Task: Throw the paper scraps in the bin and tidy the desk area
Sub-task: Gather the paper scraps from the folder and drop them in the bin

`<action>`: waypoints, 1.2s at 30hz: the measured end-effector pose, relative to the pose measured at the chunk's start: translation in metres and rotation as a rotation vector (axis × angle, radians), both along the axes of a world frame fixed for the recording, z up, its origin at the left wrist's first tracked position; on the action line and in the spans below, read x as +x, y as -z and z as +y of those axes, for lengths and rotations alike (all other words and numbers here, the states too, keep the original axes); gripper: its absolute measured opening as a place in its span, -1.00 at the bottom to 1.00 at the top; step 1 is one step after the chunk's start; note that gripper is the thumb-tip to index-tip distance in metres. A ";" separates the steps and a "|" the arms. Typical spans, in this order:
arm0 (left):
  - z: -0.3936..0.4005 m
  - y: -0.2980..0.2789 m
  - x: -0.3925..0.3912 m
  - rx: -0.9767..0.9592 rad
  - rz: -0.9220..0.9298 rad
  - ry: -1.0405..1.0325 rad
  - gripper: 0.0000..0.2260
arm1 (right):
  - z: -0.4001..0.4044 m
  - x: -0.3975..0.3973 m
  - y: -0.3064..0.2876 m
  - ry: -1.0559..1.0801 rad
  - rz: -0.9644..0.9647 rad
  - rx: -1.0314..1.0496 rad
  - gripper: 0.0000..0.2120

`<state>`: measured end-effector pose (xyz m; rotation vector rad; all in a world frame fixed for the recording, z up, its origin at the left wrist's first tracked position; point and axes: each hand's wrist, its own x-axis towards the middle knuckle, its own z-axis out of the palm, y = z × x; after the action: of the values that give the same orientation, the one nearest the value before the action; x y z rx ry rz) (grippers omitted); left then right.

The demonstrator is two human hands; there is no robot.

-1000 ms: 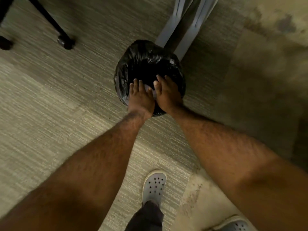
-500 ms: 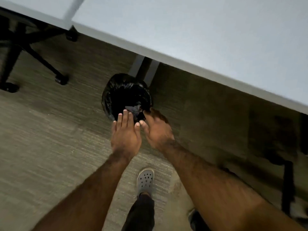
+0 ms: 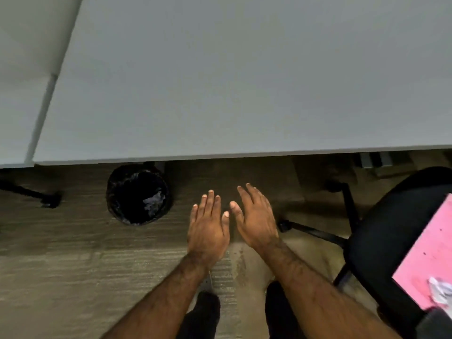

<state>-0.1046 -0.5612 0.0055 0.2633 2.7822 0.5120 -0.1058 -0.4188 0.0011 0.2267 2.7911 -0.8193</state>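
A round bin (image 3: pixel 115 192) lined with a black bag stands on the carpet just under the desk's front edge, with crumpled grey paper scraps (image 3: pixel 154 201) lying inside it. My left hand (image 3: pixel 208 228) and my right hand (image 3: pixel 255 216) hover side by side over the floor to the right of the bin, palms down, fingers spread, both holding nothing. The grey desk top (image 3: pixel 244 81) fills the upper half of the view and is bare where I can see it. A white crumpled scrap (image 3: pixel 440 292) lies on a pink sheet at the right edge.
A black office chair (image 3: pixel 381 241) stands at the right with the pink sheet (image 3: pixel 430 255) on its seat. Its wheeled legs (image 3: pixel 315 232) reach toward my feet. Another chair's leg and caster (image 3: pixel 49 199) are at the left. A second desk top (image 3: pixel 22 69) adjoins at the left.
My hands have drawn back from the bin's mouth and moved right, now empty and spread. My view has lifted, so the desk top and the chair with the pink sheet came into sight.
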 end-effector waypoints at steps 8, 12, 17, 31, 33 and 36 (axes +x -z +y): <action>0.147 -0.038 0.009 0.074 0.024 0.428 -0.44 | 0.138 0.059 -0.045 0.412 0.082 -0.003 -0.38; 0.220 -0.043 0.018 0.108 0.016 0.583 -0.42 | 0.204 0.093 -0.055 0.605 0.154 0.002 -0.40; 0.305 -0.039 0.036 0.131 -0.029 0.794 -0.35 | 0.282 0.141 -0.057 0.846 0.206 0.047 -0.44; 0.501 0.022 0.114 0.050 -0.042 1.349 -0.16 | 0.447 0.296 -0.005 1.515 -0.109 0.216 -0.29; 0.523 0.032 0.125 0.024 -0.014 1.402 -0.17 | 0.458 0.315 0.008 1.695 -0.233 0.130 -0.24; 0.546 0.047 0.142 0.006 0.012 1.480 -0.16 | 0.466 0.327 0.031 1.766 -0.364 0.019 -0.19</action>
<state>0.0377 -0.0150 -0.0417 1.9915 1.8024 0.0910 0.2216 0.0471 -0.0298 2.5782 1.6137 -0.7478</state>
